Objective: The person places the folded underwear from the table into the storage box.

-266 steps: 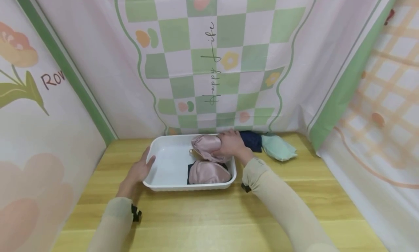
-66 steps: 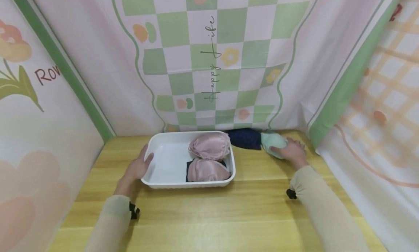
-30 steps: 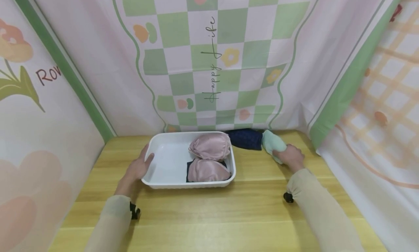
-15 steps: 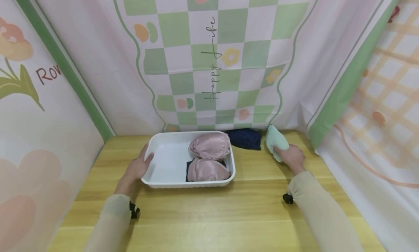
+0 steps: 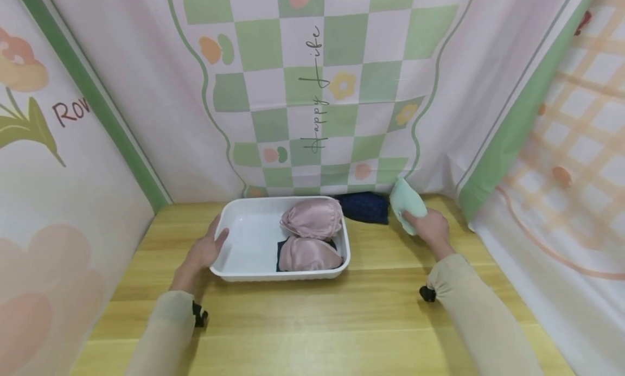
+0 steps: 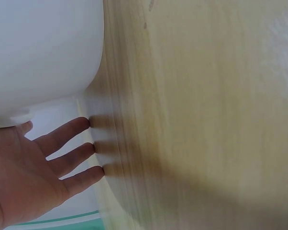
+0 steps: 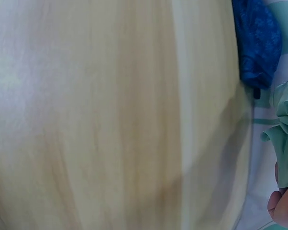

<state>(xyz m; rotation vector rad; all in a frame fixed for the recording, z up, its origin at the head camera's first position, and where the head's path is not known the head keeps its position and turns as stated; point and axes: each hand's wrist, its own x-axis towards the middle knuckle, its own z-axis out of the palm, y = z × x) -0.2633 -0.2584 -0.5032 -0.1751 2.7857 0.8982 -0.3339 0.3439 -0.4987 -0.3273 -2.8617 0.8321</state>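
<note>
At the white tray (image 5: 249, 274), my left hand (image 5: 204, 251) holds the left rim, thumb over the inside edge. In the left wrist view the other fingers (image 6: 70, 160) stretch out, spread, below the tray wall. My right hand (image 5: 432, 228) pinches a folded mint green bra (image 5: 409, 201), which is raised and tilted near the back curtain. At the edge of the right wrist view, a thumb and fingertip grip its fabric (image 7: 285, 151). Two folded pink satin bras (image 5: 312, 218) fill the tray's right side, one behind the other, with dark fabric under the front one.
A folded navy lace bra (image 5: 365, 208) lies at the table's back edge, between the tray and the mint one. The wood table (image 5: 312, 327) ends at a checked curtain (image 5: 322, 94) behind, with more curtain on both sides.
Earlier my right hand was at the rear pink bra in the tray. It then moved right, took the mint bra and lifted it, tilting it upward. The left hand stays at the tray.
</note>
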